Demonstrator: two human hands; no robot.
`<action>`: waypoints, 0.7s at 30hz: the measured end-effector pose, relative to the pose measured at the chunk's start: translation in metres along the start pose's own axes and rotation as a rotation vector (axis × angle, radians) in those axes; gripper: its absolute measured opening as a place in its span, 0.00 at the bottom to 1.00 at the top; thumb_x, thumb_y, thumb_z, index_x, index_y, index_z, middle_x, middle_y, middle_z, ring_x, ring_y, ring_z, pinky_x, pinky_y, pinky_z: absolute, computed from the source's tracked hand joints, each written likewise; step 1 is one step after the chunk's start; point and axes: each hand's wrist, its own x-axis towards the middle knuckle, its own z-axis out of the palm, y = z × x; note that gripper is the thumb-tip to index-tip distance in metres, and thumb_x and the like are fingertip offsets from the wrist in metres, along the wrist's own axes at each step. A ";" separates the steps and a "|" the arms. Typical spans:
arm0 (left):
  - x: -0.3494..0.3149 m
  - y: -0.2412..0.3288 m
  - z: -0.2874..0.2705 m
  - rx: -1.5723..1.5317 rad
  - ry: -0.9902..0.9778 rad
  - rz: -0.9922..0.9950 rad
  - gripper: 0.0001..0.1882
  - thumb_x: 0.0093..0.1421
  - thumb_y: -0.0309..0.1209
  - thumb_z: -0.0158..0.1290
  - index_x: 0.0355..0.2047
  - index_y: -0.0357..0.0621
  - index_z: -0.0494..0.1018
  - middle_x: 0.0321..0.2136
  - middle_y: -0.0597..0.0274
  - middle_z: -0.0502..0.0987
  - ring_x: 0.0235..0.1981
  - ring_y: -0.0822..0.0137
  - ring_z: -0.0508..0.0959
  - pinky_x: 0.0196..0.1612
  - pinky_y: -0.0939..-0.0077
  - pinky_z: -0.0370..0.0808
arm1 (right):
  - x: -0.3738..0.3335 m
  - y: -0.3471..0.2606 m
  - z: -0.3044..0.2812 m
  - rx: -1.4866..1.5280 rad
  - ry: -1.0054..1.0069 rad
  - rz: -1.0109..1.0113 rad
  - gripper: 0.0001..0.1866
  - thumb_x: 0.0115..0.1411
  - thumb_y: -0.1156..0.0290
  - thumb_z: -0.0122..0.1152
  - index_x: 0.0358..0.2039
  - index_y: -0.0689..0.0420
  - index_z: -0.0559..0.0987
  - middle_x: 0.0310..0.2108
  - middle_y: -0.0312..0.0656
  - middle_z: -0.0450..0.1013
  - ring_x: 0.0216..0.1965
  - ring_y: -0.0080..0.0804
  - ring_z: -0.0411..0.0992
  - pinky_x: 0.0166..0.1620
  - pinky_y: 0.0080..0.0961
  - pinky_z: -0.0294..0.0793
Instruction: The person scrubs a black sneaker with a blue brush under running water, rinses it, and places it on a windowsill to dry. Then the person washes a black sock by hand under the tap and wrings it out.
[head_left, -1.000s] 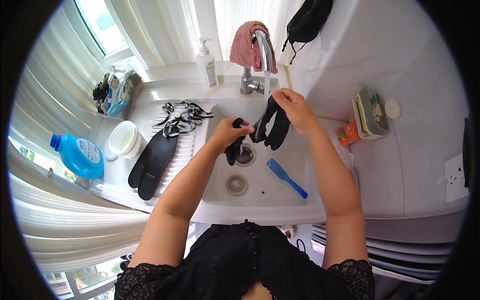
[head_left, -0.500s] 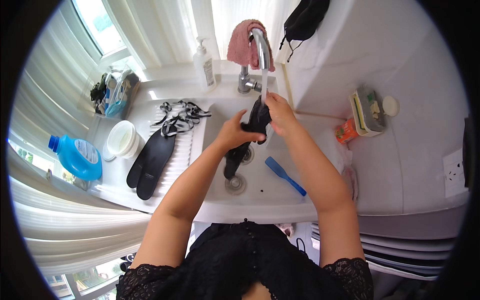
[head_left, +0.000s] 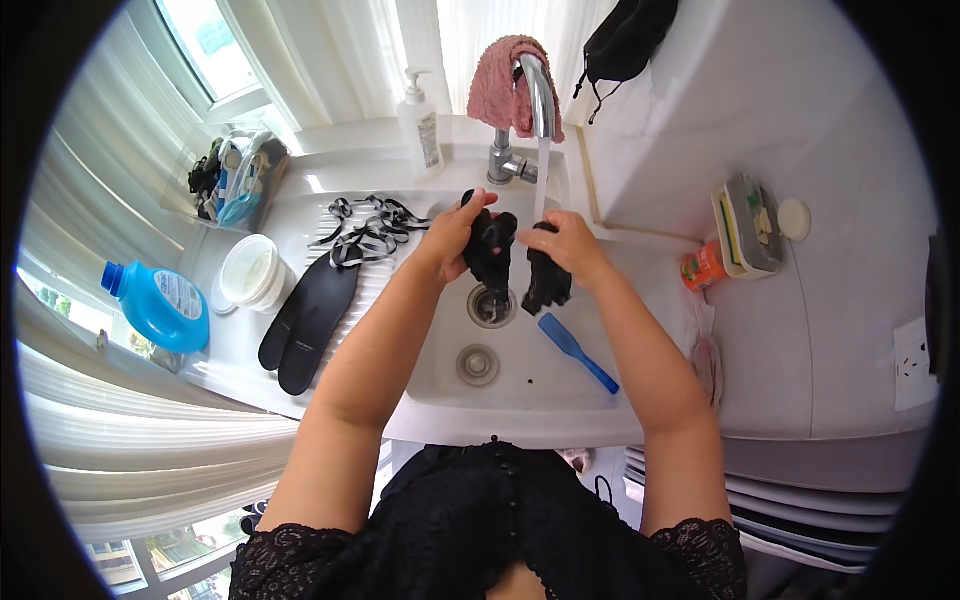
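Under faucet, hands grip black cloth.

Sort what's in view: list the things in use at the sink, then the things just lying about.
In use:
left hand
right hand
two black cloth pieces
running chrome tap
white sink

Lying about:
blue plastic brush
black insoles
black laces
blue detergent bottle
white soap pump

- blue brush lying in the sink;
- black insoles resting on the drainboard, laces just beyond;
- blue detergent bottle lying beside a white tub;
- pink cloth hanging over the tap
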 end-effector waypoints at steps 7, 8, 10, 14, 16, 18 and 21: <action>0.000 -0.008 0.008 0.095 -0.039 0.087 0.21 0.62 0.37 0.55 0.51 0.40 0.67 0.35 0.59 0.76 0.30 0.68 0.78 0.33 0.71 0.79 | -0.003 -0.003 0.019 -0.178 0.078 -0.276 0.20 0.50 0.59 0.71 0.37 0.61 0.78 0.30 0.42 0.76 0.32 0.28 0.75 0.38 0.25 0.73; 0.000 -0.010 0.002 0.089 -0.096 0.038 0.19 0.60 0.36 0.58 0.47 0.40 0.70 0.34 0.60 0.77 0.29 0.69 0.77 0.31 0.73 0.78 | -0.003 -0.009 0.013 -0.195 0.060 -0.275 0.17 0.52 0.61 0.69 0.35 0.61 0.79 0.28 0.38 0.75 0.30 0.24 0.73 0.36 0.23 0.72; -0.002 -0.014 -0.007 0.108 -0.087 0.036 0.17 0.60 0.36 0.58 0.46 0.40 0.71 0.33 0.61 0.77 0.29 0.70 0.77 0.29 0.75 0.77 | -0.008 -0.022 0.008 -0.231 0.065 -0.210 0.15 0.55 0.61 0.68 0.27 0.62 0.79 0.22 0.33 0.73 0.27 0.18 0.69 0.32 0.19 0.69; -0.006 -0.023 -0.022 0.137 -0.033 0.016 0.15 0.60 0.35 0.58 0.44 0.41 0.73 0.32 0.64 0.78 0.30 0.70 0.78 0.30 0.77 0.76 | -0.001 -0.031 0.003 -0.087 0.182 -0.308 0.18 0.58 0.57 0.65 0.24 0.60 0.77 0.20 0.28 0.68 0.23 0.15 0.62 0.28 0.17 0.63; -0.005 -0.028 -0.033 0.094 0.005 0.003 0.16 0.60 0.35 0.58 0.45 0.42 0.72 0.34 0.63 0.78 0.35 0.71 0.79 0.33 0.77 0.77 | 0.001 -0.039 -0.007 0.102 0.184 -0.243 0.19 0.59 0.55 0.63 0.23 0.58 0.76 0.20 0.26 0.66 0.23 0.14 0.60 0.27 0.17 0.61; -0.009 -0.026 -0.035 0.029 0.000 0.029 0.17 0.59 0.35 0.58 0.47 0.42 0.71 0.37 0.62 0.77 0.37 0.71 0.78 0.34 0.77 0.77 | -0.002 -0.047 -0.017 0.153 0.162 -0.143 0.21 0.59 0.50 0.62 0.21 0.55 0.73 0.21 0.25 0.64 0.24 0.14 0.58 0.27 0.17 0.58; -0.016 -0.010 -0.022 0.153 -0.004 0.090 0.27 0.54 0.39 0.64 0.50 0.42 0.69 0.41 0.62 0.75 0.38 0.73 0.76 0.35 0.79 0.74 | -0.002 -0.047 -0.009 0.174 0.096 -0.069 0.22 0.59 0.49 0.62 0.21 0.55 0.73 0.21 0.26 0.64 0.24 0.15 0.58 0.28 0.17 0.58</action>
